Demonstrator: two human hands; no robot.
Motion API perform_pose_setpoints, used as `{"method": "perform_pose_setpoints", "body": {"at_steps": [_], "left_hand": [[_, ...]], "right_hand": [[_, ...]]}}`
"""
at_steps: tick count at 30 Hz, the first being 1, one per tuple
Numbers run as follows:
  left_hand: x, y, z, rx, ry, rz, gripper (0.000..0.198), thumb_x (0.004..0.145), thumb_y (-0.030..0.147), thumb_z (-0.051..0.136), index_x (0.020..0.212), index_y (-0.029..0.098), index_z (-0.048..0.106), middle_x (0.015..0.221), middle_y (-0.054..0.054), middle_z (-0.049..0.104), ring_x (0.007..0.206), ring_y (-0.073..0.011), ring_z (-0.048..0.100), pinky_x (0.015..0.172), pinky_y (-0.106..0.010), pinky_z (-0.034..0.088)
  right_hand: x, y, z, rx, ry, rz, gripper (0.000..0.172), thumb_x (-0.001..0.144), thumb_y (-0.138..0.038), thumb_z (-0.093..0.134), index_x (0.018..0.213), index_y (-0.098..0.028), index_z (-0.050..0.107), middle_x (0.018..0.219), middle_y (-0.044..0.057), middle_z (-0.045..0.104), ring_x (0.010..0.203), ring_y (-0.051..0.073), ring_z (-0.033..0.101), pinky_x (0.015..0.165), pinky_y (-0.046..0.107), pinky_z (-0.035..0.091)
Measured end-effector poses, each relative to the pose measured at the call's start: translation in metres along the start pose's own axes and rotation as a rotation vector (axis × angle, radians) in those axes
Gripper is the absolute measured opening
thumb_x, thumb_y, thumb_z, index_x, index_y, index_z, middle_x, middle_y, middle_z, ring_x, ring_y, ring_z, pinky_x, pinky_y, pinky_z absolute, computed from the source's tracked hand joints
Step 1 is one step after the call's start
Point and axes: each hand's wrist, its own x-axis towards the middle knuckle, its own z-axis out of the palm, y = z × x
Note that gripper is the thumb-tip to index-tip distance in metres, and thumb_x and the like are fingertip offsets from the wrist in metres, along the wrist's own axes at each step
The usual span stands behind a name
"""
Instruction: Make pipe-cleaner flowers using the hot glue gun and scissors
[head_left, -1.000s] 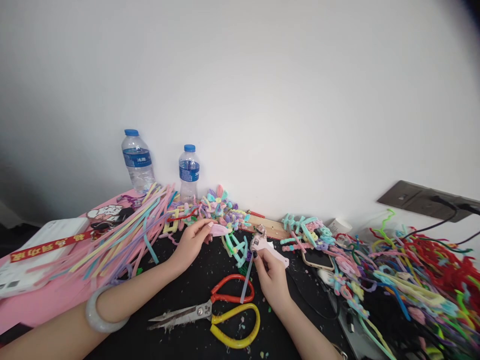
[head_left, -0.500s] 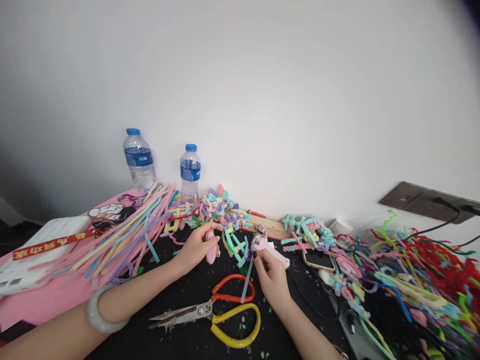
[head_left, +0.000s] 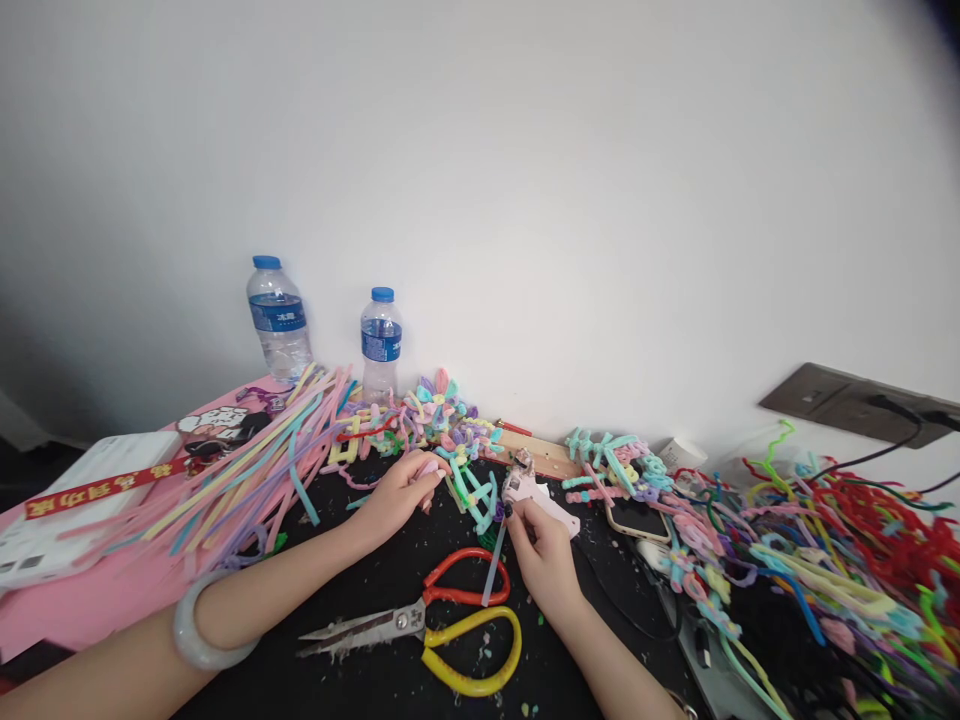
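Note:
My left hand (head_left: 401, 495) is closed around a small pink piece (head_left: 428, 468), which looks like fuzzy pipe cleaner; only its top edge shows between thumb and fingers. To the right, my right hand (head_left: 541, 550) grips the back of a pale pink hot glue gun (head_left: 519, 484), thumb and fingers pinched. A translucent glue stick (head_left: 493, 570) sticks out of the gun toward me. Just below the hands lie open scissors (head_left: 405, 622) with one red and one yellow handle. Green and mint pipe-cleaner shapes (head_left: 474, 492) lie between my hands.
Two water bottles (head_left: 381, 340) stand by the wall. Loose pastel pipe cleaners (head_left: 300, 440) spread at left beside a white box (head_left: 112, 480). At right are a phone (head_left: 637, 521), a tangled colourful pile (head_left: 862, 560) and a wall socket (head_left: 847, 400) with plugged cables.
My left hand has turned and lifted slightly, so the pink piece, earlier seen lengthwise, is now mostly hidden by the fingers. My right hand and the glue gun have hardly moved.

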Motion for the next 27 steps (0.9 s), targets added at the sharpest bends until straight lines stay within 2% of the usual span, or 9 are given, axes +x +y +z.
{"method": "perform_pose_setpoints", "body": {"at_steps": [8, 13, 18, 20, 23, 27], "left_hand": [[0.0, -0.004, 0.0, 0.099, -0.026, 0.074, 0.024, 0.087, 0.038, 0.044, 0.08, 0.017, 0.055, 0.057, 0.005, 0.045, 0.052, -0.0129, 0.047, 0.059, -0.026, 0.042], [0.001, -0.007, 0.001, 0.076, -0.072, 0.054, 0.027, 0.088, 0.041, 0.042, 0.082, 0.017, 0.054, 0.053, 0.006, 0.044, 0.05, -0.0133, 0.046, 0.058, -0.026, 0.042], [0.0, -0.007, 0.001, 0.064, -0.093, 0.016, 0.029, 0.088, 0.042, 0.039, 0.085, 0.017, 0.052, 0.05, 0.006, 0.046, 0.048, -0.0134, 0.048, 0.055, -0.025, 0.04], [-0.001, -0.004, 0.001, 0.092, -0.094, 0.011, 0.029, 0.089, 0.041, 0.038, 0.085, 0.017, 0.053, 0.049, 0.006, 0.046, 0.048, -0.0131, 0.048, 0.054, -0.024, 0.039], [-0.003, 0.002, 0.002, 0.191, -0.089, 0.036, 0.027, 0.088, 0.039, 0.041, 0.084, 0.017, 0.056, 0.054, 0.005, 0.05, 0.051, -0.0129, 0.05, 0.054, -0.024, 0.039], [-0.003, 0.005, 0.002, 0.371, -0.043, 0.124, 0.017, 0.085, 0.03, 0.048, 0.086, 0.018, 0.06, 0.08, -0.001, 0.062, 0.074, -0.016, 0.057, 0.068, -0.025, 0.041]], "right_hand": [[0.001, 0.0, 0.001, -0.003, -0.007, -0.001, 0.025, 0.089, -0.023, 0.042, 0.063, -0.02, 0.039, 0.055, -0.005, 0.038, 0.052, 0.012, 0.038, 0.049, 0.023, 0.027], [0.0, -0.001, 0.0, -0.011, 0.005, -0.006, 0.025, 0.089, -0.024, 0.041, 0.064, -0.02, 0.041, 0.055, -0.005, 0.038, 0.052, 0.012, 0.039, 0.049, 0.023, 0.028], [-0.001, -0.002, -0.001, -0.053, 0.017, -0.049, 0.013, 0.088, -0.02, 0.042, 0.079, -0.018, 0.051, 0.062, -0.003, 0.047, 0.054, 0.013, 0.045, 0.051, 0.023, 0.035], [-0.001, -0.003, -0.001, -0.084, -0.003, -0.081, 0.01, 0.085, -0.018, 0.044, 0.086, -0.018, 0.054, 0.068, -0.001, 0.052, 0.059, 0.015, 0.049, 0.055, 0.026, 0.039], [-0.001, -0.007, -0.002, -0.127, -0.04, -0.132, 0.016, 0.082, -0.013, 0.049, 0.095, -0.019, 0.056, 0.082, 0.003, 0.058, 0.077, 0.02, 0.054, 0.068, 0.032, 0.044], [-0.001, -0.016, -0.005, -0.159, -0.123, -0.197, 0.024, 0.08, -0.009, 0.051, 0.101, -0.019, 0.057, 0.095, 0.005, 0.061, 0.091, 0.022, 0.052, 0.078, 0.037, 0.044]]}}
